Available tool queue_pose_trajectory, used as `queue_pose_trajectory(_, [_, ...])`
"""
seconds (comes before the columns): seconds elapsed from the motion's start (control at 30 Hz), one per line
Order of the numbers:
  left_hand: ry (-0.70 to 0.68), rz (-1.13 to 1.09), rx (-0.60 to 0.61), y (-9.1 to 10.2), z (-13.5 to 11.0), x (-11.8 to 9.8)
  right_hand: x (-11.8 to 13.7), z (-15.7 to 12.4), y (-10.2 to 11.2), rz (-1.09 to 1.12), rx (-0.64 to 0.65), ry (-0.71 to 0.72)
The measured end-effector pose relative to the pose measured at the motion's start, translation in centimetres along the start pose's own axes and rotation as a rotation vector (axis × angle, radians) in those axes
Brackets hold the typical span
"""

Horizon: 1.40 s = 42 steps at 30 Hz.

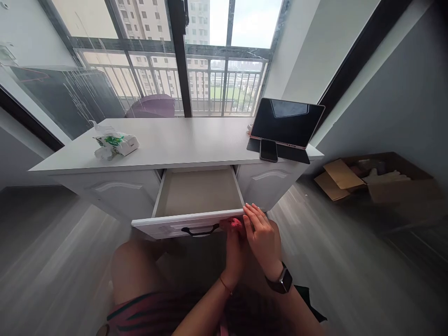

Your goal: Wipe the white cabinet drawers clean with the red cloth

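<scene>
Cloth (pixel 234 224), red and bunched, meets the front of an open white drawer (pixel 201 193) at 3 o'clock from the black handle (pixel 200 231), a person's left hand (pixel 235 249) behind it; whether those fingers pinch the fabric or simply press it cannot be told. The right hand (pixel 262 238), at 3 o'clock from the cloth, lays nearly straight fingers side by side, thumb apart, over the drawer front's top corner. Light, even pressure would likely serve best, with the right hand bracing the drawer against sliding and the fabric kept flat and free of the handle's end. On the counter (pixel 196 140), at 10 o'clock from the drawer, a tissue pack (pixel 129 145) carries green print too small to read. At 2 o'clock, a tablet (pixel 287 121) and phone (pixel 268 150) show dark screens, no brand legible; the wristwatch (pixel 286 280) offers no readable lettering either.
</scene>
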<state>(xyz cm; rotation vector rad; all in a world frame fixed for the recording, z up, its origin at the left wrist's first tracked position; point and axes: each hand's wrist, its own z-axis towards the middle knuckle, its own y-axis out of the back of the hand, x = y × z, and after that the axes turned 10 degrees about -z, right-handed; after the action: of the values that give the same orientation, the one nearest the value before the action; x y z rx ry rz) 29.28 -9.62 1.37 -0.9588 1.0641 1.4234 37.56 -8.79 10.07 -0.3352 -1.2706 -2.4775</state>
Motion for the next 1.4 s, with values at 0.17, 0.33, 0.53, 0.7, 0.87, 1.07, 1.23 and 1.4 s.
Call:
queue_pose_trajectory(0.17, [-0.115,0.37,0.194,1.2,-0.4,3.1,-0.1,0.0,-0.1,0.007,-0.007,0.012])
queue_pose_trajectory(0.33, [-0.22,0.633,0.26,3.4,-0.9,5.4,0.1,0.0,0.1,0.0,-0.009,0.011])
queue_pose_trajectory(0.53, [-0.113,0.695,0.07,8.1,-1.8,7.1,0.2,-0.1,0.0,-0.019,-0.033,0.02])
queue_pose_trajectory(0.7, [0.053,0.531,-0.33,12.8,-2.3,8.6,0.4,-0.1,0.0,-0.036,-0.042,0.022])
queue_pose_trajectory(0.87, [0.106,0.421,-0.638,16.9,-1.3,6.9,0.6,-0.1,-0.1,-0.043,-0.058,0.015])
queue_pose_trajectory(1.07, [-0.094,0.413,-0.792,18.5,1.4,0.7,0.4,-0.3,-0.6,-0.042,-0.063,0.012])
queue_pose_trajectory(1.23, [-0.179,0.413,-0.757,16.1,2.7,-2.0,0.3,-0.2,-0.8,-0.051,-0.063,0.01])
queue_pose_trajectory(1.4, [-0.252,0.431,-0.457,11.0,2.5,-1.7,0.3,-0.1,-0.7,-0.05,-0.054,0.01])
